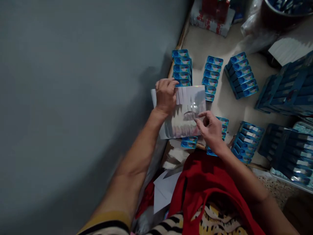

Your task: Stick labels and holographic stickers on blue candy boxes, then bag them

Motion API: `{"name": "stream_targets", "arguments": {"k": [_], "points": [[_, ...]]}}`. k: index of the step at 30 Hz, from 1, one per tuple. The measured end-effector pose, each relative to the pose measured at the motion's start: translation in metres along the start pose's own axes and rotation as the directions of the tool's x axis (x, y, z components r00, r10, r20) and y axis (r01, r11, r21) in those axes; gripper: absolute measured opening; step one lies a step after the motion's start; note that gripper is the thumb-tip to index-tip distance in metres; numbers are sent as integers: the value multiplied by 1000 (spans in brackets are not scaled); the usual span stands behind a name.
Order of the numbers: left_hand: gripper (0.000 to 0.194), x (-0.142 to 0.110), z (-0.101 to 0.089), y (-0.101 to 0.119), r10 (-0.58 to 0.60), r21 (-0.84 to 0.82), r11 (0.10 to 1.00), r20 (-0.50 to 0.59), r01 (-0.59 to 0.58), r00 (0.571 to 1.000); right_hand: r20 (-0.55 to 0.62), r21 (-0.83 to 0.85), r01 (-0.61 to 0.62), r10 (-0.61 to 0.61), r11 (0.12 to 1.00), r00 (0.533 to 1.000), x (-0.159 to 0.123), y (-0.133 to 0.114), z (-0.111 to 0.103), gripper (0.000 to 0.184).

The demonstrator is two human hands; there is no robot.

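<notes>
My left hand point(165, 95) grips the upper left edge of a shiny silver card sheet point(183, 112) with a clear plastic blister on it. My right hand point(209, 129) pinches at the sheet's right side, thumb and forefinger closed near the blister point(193, 109). The sheet hangs over the left end of a table point(220, 42). Just beyond and under it lie rows of small blue packets point(182, 67).
More rows of blue packets point(241, 75) fan out across the table, with larger stacks point(286, 91) at the right. A dark bowl point(286, 9) and plastic bags sit at the back. A grey wall point(73, 98) fills the left. White papers point(166, 189) lie near my red clothing.
</notes>
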State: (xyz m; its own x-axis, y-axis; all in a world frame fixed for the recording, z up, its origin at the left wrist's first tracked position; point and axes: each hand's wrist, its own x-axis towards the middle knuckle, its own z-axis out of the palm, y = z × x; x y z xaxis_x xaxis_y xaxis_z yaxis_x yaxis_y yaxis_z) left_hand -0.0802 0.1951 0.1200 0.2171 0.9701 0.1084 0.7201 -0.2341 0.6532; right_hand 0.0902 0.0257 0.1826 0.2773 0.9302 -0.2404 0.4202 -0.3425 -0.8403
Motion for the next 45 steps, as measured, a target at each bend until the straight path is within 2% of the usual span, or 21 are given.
{"name": "stream_targets", "arguments": {"k": [2, 3, 4, 5, 7, 8, 9, 10, 12, 17, 21, 24, 27, 30, 33, 37, 41, 42, 43, 44, 45], "points": [[22, -25, 6, 18, -44, -119, 992, 5, 44, 999, 28, 228, -157, 155, 961, 987, -16, 2, -24, 18], [36, -42, 10, 30, -102, -238, 964, 80, 118, 992, 51, 311, -219, 214, 925, 975, -24, 6, -35, 22], [51, -60, 15, 42, -162, -370, 900, 206, 230, 965, 71, 371, -268, 261, 889, 963, -32, 10, -46, 25], [65, -78, 21, 56, -201, -480, 797, 361, 366, 911, 86, 411, -307, 299, 858, 950, -40, 16, -57, 28], [82, -112, 35, 82, -182, -570, 553, 629, 607, 756, 103, 453, -372, 366, 810, 925, -57, 30, -77, 32], [84, -127, 43, 94, -154, -566, 460, 708, 684, 689, 106, 462, -398, 396, 792, 912, -66, 37, -87, 35], [83, -139, 51, 106, -139, -552, 404, 751, 730, 645, 110, 467, -424, 425, 776, 898, -75, 45, -95, 38], [77, -149, 59, 117, -142, -538, 381, 769, 752, 623, 113, 468, -451, 454, 760, 884, -84, 53, -103, 40], [59, -165, 75, 137, -171, -518, 400, 768, 756, 617, 109, 474, -497, 511, 727, 853, -103, 70, -117, 43], [33, -205, 104, 174, -170, -487, 542, 735, 685, 657, 84, 535, -580, 644, 615, 760, -156, 115, -138, 46], [21, -242, 125, 198, -175, -421, 716, 663, 556, 728, -18, 513, -628, 739, 585, 673, -187, 151, -152, 47], [15, -258, 146, 208, -192, -393, 791, 566, 468, 801, -138, 364, -636, 715, 680, 685, -186, 172, -164, 42], [13, -264, 165, 209, -262, -379, 789, 504, 484, 823, -258, 59, -658, 648, 751, 716, -166, 182, -171, 37], [11, -264, 175, 205, -341, -373, 755, 480, 540, 808, -281, -172, -672, 618, 721, 735, -145, 183, -172, 31], [11, -264, 178, 203, -379, -357, 744, 472, 565, 796, -286, -281, -670, 607, 687, 742, -136, 181, -169, 27], [13, -262, 179, 203, -414, -343, 717, 490, 606, 767, -302, -312, -649, 575, 694, 760, -135, 182, -166, 24], [13, -260, 185, 202, -408, -363, 707, 492, 607, 769, -293, -276, -655, 587, 704, 755, -133, 188, -162, 21], [13, -260, 188, 201, -413, -363, 691, 510, 625, 754, -290, -269, -667, 602, 695, 744, -132, 190, -161, 21], [14, -260, 192, 201, -434, -360, 653, 543, 667, 719, -293, -262, -683, 618, 682, 729, -130, 193, -161, 22], [15, -260, 196, 201, -470, -353, 584, 587, 731, 659, -305, -252, -703, 635, 665, 710, -128, 195, -161, 23], [16, -260, 200, 201, -513, -337, 485, 637, 807, 575, -325, -238, -724, 650, 647, 687, -126, 198, -161, 26]]}}
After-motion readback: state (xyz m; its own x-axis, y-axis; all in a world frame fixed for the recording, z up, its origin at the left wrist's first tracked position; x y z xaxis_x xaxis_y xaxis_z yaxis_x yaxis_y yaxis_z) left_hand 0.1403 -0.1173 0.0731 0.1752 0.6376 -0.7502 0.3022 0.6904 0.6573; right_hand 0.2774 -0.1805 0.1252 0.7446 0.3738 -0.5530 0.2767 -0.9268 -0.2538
